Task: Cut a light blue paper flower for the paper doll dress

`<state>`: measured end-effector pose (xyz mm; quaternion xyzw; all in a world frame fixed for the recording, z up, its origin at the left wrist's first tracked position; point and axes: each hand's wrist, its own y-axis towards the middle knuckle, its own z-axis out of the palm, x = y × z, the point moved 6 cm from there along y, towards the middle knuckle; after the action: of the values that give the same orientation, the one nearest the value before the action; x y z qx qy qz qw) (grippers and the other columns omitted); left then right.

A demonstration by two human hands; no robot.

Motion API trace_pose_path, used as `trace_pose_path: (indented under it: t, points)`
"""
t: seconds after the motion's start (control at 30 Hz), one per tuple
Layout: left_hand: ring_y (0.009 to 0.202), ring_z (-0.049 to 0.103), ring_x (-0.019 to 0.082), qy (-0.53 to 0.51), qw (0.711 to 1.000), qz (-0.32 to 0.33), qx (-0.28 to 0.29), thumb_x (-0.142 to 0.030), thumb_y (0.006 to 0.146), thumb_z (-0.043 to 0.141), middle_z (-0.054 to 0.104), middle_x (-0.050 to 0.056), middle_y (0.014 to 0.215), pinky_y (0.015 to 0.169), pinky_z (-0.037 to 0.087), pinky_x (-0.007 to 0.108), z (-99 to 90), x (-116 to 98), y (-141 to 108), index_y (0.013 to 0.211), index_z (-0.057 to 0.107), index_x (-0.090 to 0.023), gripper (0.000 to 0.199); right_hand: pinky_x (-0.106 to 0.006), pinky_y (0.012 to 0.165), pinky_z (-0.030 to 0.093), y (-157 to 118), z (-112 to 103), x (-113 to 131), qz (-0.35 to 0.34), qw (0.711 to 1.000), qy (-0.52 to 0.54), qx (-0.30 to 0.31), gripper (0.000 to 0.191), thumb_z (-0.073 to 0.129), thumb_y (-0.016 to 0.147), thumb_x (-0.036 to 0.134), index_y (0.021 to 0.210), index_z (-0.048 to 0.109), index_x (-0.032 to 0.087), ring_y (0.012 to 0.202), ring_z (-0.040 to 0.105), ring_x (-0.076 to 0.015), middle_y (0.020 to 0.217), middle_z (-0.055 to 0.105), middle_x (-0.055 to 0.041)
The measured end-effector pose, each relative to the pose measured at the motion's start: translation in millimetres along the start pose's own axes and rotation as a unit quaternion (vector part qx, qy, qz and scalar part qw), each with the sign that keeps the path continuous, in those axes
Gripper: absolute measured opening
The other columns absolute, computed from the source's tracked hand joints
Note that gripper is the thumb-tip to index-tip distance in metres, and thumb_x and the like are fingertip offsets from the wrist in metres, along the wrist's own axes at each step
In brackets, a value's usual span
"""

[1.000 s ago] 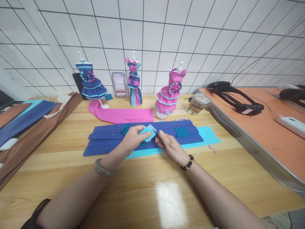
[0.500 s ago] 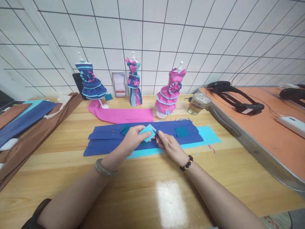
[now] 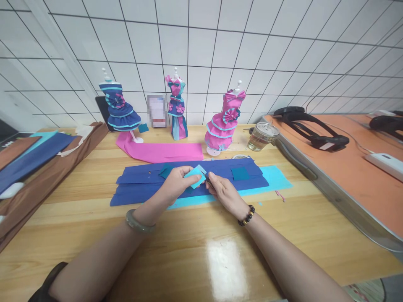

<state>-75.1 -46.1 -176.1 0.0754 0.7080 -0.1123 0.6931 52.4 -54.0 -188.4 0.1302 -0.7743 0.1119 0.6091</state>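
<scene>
From here I see the left hand (image 3: 178,182) pinching a small light-blue piece (image 3: 195,175) between thumb and fingers, flat-faced, with straight edges and a pointed top corner. The right hand's (image 3: 225,191) fingers are curled around a dark tool (image 3: 207,178), mostly hidden, its tip at the piece's right edge. Both are above navy strips (image 3: 135,193), with a teal square (image 3: 240,174) to the right. Beyond lies a pink strip (image 3: 170,152); farther back, a phone (image 3: 157,110) has a pixelated screen, its writing unreadable.
</scene>
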Motion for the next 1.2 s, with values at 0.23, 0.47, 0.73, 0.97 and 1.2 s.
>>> trace_pose_path:
  t: [0.23, 0.47, 0.73, 0.97, 1.2]
  points:
    - [0.06, 0.049, 0.012, 0.046, 0.999, 0.002, 0.007, -0.032, 0.068, 0.057, 0.058, 0.0, 0.065, 0.058, 0.037, 0.023, 4.0, -0.3, -1.7, 0.068, 0.058, -0.012, 0.02, -0.022, 0.044, 0.022, 0.7, 0.0, -4.0, 0.012, 1.0, -0.013, -0.009, 0.047, 0.03, 0.082, 0.057, 0.063, 0.047, 0.018, 0.047, 0.029, -0.0096, 0.051, 0.033, 0.0035]
    - [0.061, 0.05, 0.013, 0.037, 0.999, -0.007, 0.016, -0.034, 0.069, 0.056, 0.059, 0.002, 0.067, 0.058, 0.039, 0.024, 6.1, 1.8, -1.9, 0.069, 0.059, -0.012, 0.022, -0.022, 0.045, 0.023, 0.6, 0.6, -4.7, 0.011, 1.0, -0.015, -0.02, 0.047, 0.03, 0.081, 0.057, 0.06, 0.044, 0.018, 0.046, 0.029, -0.0095, 0.05, 0.033, 0.0039]
    - [0.069, 0.054, 0.015, 0.056, 0.998, 0.003, 0.028, -0.031, 0.069, 0.054, 0.061, 0.003, 0.073, 0.063, 0.041, 0.025, 9.3, 3.9, -1.4, 0.074, 0.061, -0.013, 0.02, -0.023, 0.044, 0.023, 0.6, -0.6, -5.0, 0.006, 0.999, -0.025, -0.026, 0.047, 0.031, 0.081, 0.057, 0.059, 0.044, 0.018, 0.048, 0.03, -0.0097, 0.052, 0.035, 0.0028]
    - [0.068, 0.054, 0.016, 0.056, 0.998, -0.018, 0.022, -0.033, 0.068, 0.055, 0.061, 0.003, 0.072, 0.059, 0.041, 0.024, 9.9, 7.4, -1.5, 0.075, 0.062, -0.013, 0.022, -0.022, 0.044, 0.023, 1.6, -0.2, -4.9, 0.0, 0.999, -0.025, -0.025, 0.047, 0.031, 0.082, 0.056, 0.057, 0.042, 0.018, 0.047, 0.028, -0.009, 0.05, 0.033, 0.0036]
    - [0.061, 0.049, 0.012, 0.036, 0.999, -0.01, 0.022, -0.033, 0.068, 0.057, 0.057, 0.0, 0.067, 0.057, 0.038, 0.022, 8.5, 7.6, -1.4, 0.074, 0.061, -0.013, 0.021, -0.022, 0.04, 0.02, 1.2, -5.6, -2.8, 0.014, 0.998, 0.04, -0.049, 0.047, 0.032, 0.08, 0.058, 0.058, 0.041, 0.018, 0.043, 0.025, -0.008, 0.049, 0.029, 0.0045]
